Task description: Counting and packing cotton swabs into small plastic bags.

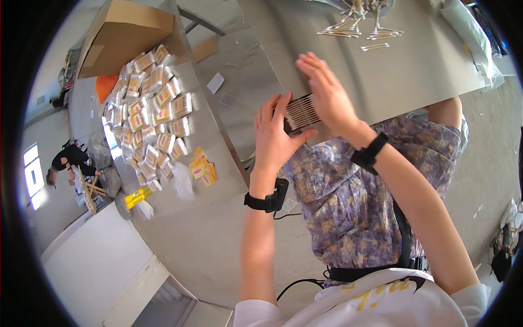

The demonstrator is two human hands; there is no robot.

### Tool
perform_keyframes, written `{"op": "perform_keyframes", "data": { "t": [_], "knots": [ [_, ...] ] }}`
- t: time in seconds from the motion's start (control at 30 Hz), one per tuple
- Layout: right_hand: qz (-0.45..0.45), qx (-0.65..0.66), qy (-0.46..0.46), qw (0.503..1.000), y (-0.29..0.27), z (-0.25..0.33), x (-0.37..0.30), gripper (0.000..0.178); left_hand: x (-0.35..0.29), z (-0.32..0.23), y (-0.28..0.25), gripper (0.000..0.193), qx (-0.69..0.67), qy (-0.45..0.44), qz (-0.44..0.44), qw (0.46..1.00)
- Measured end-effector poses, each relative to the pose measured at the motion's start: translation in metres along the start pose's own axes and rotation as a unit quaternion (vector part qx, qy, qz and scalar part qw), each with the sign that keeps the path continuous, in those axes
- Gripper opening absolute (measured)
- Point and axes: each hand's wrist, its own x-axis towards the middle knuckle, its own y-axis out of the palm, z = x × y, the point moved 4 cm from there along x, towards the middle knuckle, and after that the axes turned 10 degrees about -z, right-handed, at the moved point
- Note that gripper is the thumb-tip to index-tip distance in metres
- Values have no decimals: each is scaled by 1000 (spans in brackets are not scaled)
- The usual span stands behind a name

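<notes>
At the near edge of the metal table, a small dark holder point(289, 127) contains a row of cotton swabs point(304, 113) lying side by side. My left hand point(271, 133) grips it from the left, with the thumb along the near side and the fingers at the far side. Flat and with fingers stretched out, my right hand point(333, 103) rests against the right end of the row; its palm hides that end. Farther off on the table are loose cotton swabs point(340, 28) in small heaps, and a single swab point(375, 47) lies closest to me.
Left, a second table point(218, 188) carries a pile of clear swab packs point(144, 117), yellow cards point(203, 166), a plastic bag point(183, 181) and a cardboard box point(128, 35). A gap separates the tables. A plastic package point(471, 43) lies far right. A person point(76, 163) is beyond.
</notes>
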Motion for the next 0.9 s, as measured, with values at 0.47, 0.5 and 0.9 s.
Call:
{"op": "perform_keyframes", "data": {
  "t": [0.47, 0.5, 0.9],
  "knots": [
    [22, -115, -18, 993, -30, -26, -11, 33, -125, 173, -138, 31, 170, -399, -283, 855],
    [22, -119, -24, 992, -31, -26, -11, 32, -128, 179, -138, 31, 171, -398, -282, 856],
    [22, -120, -29, 992, -31, -28, -11, 32, -132, 173, -151, 32, 184, -430, -336, 817]
  ]
}}
